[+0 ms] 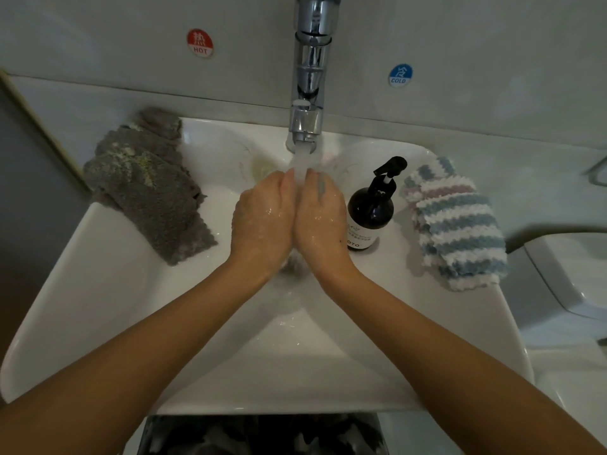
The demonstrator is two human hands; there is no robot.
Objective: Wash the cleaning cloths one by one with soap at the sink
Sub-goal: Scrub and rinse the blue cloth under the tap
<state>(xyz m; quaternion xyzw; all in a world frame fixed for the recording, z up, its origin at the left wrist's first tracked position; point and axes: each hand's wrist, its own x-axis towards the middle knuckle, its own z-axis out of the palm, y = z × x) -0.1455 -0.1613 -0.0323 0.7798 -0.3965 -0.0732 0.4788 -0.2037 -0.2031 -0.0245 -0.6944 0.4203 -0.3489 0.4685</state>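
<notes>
Hands — left hand (262,221) and right hand (320,218) pressed together, clasping a grey cloth (297,262) beneath the running tap (307,123) — presumably to rinse it.

Tap (308,93): behind the sink (98,290), at its middle, on the back ledge.
Water stream (303,159): falls from the tap onto the hands.
Left hand (262,221) and right hand (320,221): side by side over the basin, touching, under the tap.
Cloth pile (151,188): on the sink's left rim.
Striped cloths (456,224): on the sink's right rim.
Soap bottle (369,215): upright on the right rim, between the right hand and the striped cloths.
Hot sticker (200,43): on the wall, left of the tap.
Cold sticker (400,75): on the wall, right of the tap.
</notes>
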